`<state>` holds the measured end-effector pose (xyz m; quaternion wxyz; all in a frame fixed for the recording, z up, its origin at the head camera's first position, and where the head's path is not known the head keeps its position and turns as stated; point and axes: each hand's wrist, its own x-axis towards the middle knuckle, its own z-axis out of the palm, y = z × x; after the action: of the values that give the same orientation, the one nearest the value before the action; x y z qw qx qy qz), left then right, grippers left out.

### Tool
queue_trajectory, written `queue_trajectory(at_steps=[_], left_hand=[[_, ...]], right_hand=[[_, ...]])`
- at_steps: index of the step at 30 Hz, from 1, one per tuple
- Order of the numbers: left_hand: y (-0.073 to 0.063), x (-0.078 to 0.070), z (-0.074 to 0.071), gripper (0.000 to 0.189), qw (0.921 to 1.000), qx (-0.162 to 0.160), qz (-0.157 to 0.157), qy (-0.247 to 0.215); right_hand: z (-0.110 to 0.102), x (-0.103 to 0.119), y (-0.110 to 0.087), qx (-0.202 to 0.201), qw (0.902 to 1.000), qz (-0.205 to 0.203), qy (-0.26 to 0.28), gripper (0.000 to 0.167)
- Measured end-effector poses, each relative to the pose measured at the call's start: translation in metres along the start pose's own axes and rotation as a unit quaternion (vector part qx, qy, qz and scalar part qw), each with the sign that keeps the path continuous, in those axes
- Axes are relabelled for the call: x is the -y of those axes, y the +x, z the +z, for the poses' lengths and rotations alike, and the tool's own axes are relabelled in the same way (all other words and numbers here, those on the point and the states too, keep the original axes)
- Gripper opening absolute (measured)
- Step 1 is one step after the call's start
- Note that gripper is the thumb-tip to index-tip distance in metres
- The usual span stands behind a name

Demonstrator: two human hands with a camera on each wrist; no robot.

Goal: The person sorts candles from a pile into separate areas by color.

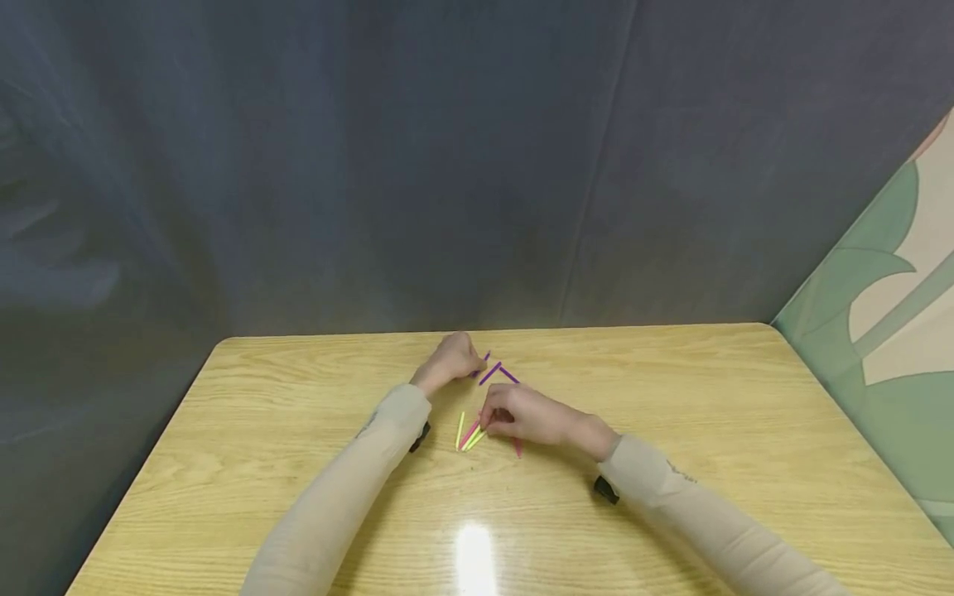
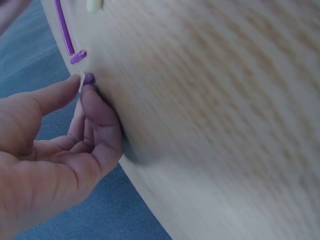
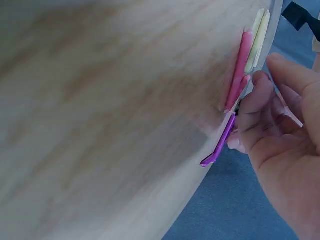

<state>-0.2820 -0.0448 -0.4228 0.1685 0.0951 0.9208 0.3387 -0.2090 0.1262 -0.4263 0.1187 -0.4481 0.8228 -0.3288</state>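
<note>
The left hand (image 1: 450, 358) curls near the worktop's (image 1: 224, 455) far edge, its fingertips at a purple stick (image 1: 488, 357); whether they pinch it cannot be told. The right hand (image 1: 529, 414), nearer the front edge, bends its fingers over one end of a yellow and pink cluster (image 1: 469, 434), its grip unclear. Farther out, two purple sticks (image 1: 489, 373) form a peak toward the far edge; another pink stick (image 1: 517, 448) points toward the front edge.
</note>
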Motion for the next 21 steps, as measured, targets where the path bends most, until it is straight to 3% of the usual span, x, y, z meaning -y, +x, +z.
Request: queue_trajectory(at_steps=[8,21], left_hand=[[-0.007,0.005,0.000,0.056,0.9986,-0.016,0.041,-0.029],[-0.007,0.001,0.000,0.059,0.9990,-0.023,0.027,-0.026]], right_hand=[[0.004,0.002,0.002,0.011,0.9999,0.001,-0.011,0.005],[-0.003,0.003,-0.001,0.017,0.9993,0.019,-0.027,0.002]])
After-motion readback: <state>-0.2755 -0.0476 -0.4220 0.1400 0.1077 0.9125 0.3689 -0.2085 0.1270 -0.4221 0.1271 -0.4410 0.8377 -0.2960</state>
